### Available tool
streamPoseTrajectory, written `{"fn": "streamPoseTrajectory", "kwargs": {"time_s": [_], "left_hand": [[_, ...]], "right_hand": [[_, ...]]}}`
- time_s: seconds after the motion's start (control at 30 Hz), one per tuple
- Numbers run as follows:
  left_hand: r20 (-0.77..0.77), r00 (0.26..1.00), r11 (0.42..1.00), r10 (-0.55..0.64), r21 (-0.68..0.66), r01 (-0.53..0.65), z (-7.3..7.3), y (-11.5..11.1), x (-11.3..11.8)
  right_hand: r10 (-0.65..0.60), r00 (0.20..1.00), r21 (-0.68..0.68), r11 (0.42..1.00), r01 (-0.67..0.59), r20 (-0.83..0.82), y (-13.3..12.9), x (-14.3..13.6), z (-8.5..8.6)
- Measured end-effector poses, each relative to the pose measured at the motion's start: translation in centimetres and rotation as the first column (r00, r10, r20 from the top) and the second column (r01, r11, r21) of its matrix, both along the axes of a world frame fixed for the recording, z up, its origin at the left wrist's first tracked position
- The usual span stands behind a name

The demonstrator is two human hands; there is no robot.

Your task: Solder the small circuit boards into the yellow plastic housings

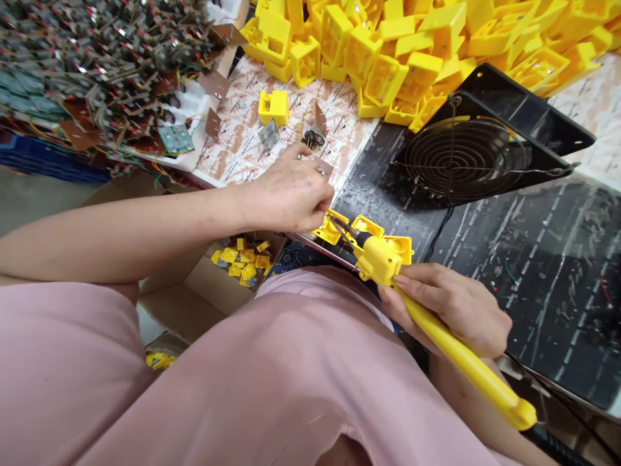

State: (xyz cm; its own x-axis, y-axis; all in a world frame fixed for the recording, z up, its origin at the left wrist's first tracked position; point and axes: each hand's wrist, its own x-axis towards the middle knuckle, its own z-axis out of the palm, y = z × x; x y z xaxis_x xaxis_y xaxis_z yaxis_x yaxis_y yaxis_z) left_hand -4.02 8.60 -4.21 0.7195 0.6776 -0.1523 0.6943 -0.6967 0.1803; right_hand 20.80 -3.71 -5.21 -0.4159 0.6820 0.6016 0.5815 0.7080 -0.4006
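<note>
My right hand point(446, 304) is wrapped round the handle of a yellow soldering gun point(381, 259), with a cable leaving its rear end. The gun's dark metal tip points left into an open yellow plastic case point(330, 228) at the bench edge. Just above that case is my left hand point(294, 194), fingers curled; what they grip is hidden. Two more open yellow cases, a middle one point(367, 226) and a right one point(398, 246), sit beside it, partly behind the gun. Beyond my left fingers lie a small black coiled part with wires point(313, 139) and a green circuit board point(270, 134).
A black fan point(466, 155) stands tilted on the dark bench mat point(543, 259). Yellow cases point(388, 71) are heaped at the back, with one loose case point(273, 107) nearer. Wired circuit boards point(111, 71) pile up at left. Below, a cardboard box point(204, 304) holds yellow pieces.
</note>
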Motion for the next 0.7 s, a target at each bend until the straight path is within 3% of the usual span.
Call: {"fn": "streamPoseTrajectory", "kwargs": {"time_s": [0.17,0.33,0.5,0.7], "left_hand": [[0.023,1.0,1.0,-0.006,-0.008,0.006,0.0,0.0,0.0],[-0.067,0.998,1.0,-0.002,-0.007,0.002,0.3,0.1,0.4],[-0.019,1.0,1.0,-0.023,0.005,0.023,0.0,0.3,0.1],[-0.083,0.996,1.0,-0.013,0.02,0.014,-0.2,0.2,0.4]], "right_hand": [[0.085,0.996,-0.058,0.995,-0.085,0.007,-0.1,0.3,1.0],[-0.068,0.998,-0.157,0.985,0.066,-0.006,-0.3,1.0,1.6],[-0.047,0.996,-0.032,0.998,0.045,-0.079,0.0,0.8,0.7],[-0.22,0.967,-0.03,0.975,0.218,-0.13,-0.8,0.8,-0.1]]}}
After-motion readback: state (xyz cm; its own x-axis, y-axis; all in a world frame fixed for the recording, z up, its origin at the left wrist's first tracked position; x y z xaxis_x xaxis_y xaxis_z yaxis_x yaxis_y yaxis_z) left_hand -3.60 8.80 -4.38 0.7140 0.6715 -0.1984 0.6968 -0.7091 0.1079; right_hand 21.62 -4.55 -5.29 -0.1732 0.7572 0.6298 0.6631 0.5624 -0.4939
